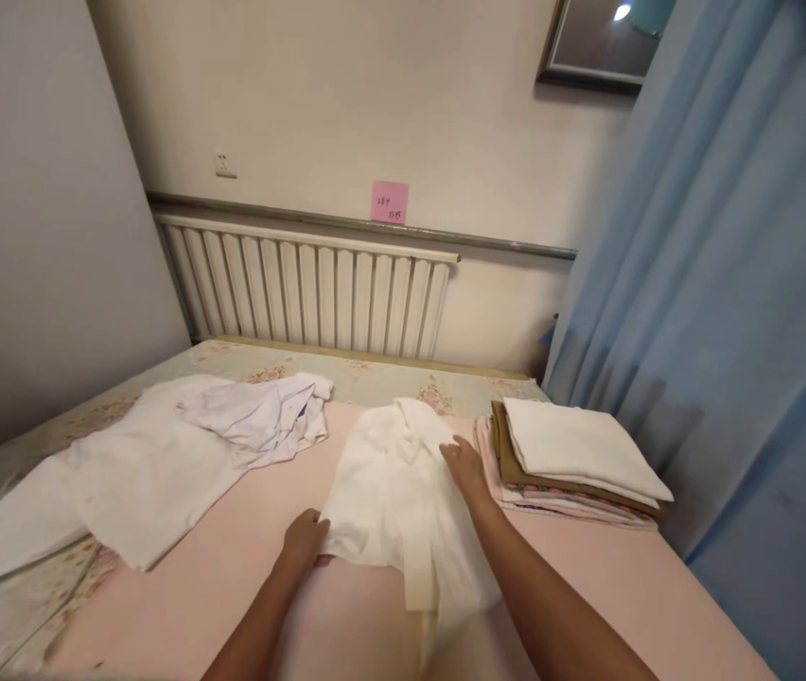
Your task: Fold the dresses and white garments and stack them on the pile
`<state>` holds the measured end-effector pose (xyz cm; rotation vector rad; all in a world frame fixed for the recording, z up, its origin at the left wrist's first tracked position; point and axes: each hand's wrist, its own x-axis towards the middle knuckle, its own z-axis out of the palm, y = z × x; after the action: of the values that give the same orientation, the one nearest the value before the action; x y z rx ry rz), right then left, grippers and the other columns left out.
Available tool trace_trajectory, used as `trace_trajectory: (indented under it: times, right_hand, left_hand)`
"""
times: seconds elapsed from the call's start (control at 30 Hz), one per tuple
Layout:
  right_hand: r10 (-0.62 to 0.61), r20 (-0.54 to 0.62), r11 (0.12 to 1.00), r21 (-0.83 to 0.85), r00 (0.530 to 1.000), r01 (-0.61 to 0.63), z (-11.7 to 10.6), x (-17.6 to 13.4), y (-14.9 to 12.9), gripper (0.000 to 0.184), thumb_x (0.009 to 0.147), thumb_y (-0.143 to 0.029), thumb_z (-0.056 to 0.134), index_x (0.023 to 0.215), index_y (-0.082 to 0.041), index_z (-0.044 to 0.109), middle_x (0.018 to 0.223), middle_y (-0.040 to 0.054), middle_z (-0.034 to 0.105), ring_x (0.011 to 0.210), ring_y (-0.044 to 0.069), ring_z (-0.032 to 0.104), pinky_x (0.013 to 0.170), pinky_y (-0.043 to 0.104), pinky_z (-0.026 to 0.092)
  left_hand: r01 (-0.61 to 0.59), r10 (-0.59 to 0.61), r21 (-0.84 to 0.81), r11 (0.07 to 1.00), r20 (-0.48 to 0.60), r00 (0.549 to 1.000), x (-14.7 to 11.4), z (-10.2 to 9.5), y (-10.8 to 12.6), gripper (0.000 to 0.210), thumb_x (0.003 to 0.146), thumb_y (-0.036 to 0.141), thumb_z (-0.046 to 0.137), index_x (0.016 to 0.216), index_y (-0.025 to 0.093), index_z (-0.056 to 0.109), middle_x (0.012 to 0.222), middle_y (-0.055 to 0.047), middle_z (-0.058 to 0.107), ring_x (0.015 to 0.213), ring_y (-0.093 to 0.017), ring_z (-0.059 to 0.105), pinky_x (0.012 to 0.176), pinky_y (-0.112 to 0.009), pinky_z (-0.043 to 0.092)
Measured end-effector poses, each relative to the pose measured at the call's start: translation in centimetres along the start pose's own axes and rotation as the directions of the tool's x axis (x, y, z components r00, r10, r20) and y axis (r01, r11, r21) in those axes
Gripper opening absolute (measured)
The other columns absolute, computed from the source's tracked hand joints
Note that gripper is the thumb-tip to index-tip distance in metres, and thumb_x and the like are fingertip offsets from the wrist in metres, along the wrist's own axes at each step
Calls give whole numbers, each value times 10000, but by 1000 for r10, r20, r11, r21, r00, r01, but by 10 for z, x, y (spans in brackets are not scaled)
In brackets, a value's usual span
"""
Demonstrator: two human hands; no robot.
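Observation:
A white blouse [375, 482] lies on the pink sheet in front of me, its collar end away from me. A long white strip runs down its middle and hangs past the hem. My left hand [307, 539] grips the lower left corner of the blouse, fingers closed on the fabric. Farther up, at the right edge near the collar, my right hand [464, 462] pinches the cloth. The near right part of the blouse spreads beside my right forearm and looks slightly blurred.
Loose white clothes [162, 454] lie in a heap on the left. At right stands a folded stack [580, 449] with white cloth on top, beside a blue curtain [715, 284]. A radiator [304, 284] and a pink note [390, 201] are at the wall behind the bed.

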<state>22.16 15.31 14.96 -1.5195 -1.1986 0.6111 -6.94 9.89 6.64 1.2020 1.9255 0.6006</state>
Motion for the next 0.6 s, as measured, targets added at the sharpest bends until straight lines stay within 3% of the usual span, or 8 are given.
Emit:
trace_trajectory:
  times: [0.13,0.23,0.33,0.47,0.6]
  right_hand:
    - [30,-72,983,-179,997,-42,-31,-40,71,308,733,-310,529,983,-167,641,977,127,689,1017,277,630,937,405,448]
    - [57,-94,960,-268,994,-81,-53,-68,102,327,766,-335,476,987,-161,644,998,143,685,1069,297,603,940,419,434]
    - [123,-79,938,-318,989,-142,-60,-87,116,380,788,-379,474,1029,-142,646,1013,151,692,1051,302,622,926,409,445]
    - [214,-51,924,-315,976,-219,-54,-99,123,469,776,-413,526,1136,-127,622,1123,159,679,1102,297,617,969,377,433]
    - [345,-7,920,-197,938,-340,-48,-104,126,343,743,-406,577,950,-145,659,955,144,721,956,296,677,843,362,517]
  left_hand:
    - [35,-34,-25,999,34,999,11,8,-11,185,770,223,441,902,163,556,824,-74,693,601,-185,676,523,-272,528]
    - [44,-42,-35,998,43,998,13,8,-15,188,777,229,437,914,164,548,823,-67,690,625,-180,684,532,-257,534]
    - [56,-54,-46,997,42,998,13,8,-17,178,776,225,450,913,166,548,847,-65,693,667,-177,695,548,-239,538]
    - [79,-75,-71,994,48,996,10,10,-17,157,761,186,470,893,164,551,826,-64,699,672,-179,702,558,-234,542]
    - [73,-65,-113,991,70,995,-2,11,-18,114,761,186,486,857,170,545,766,-45,702,679,-176,706,590,-231,549]
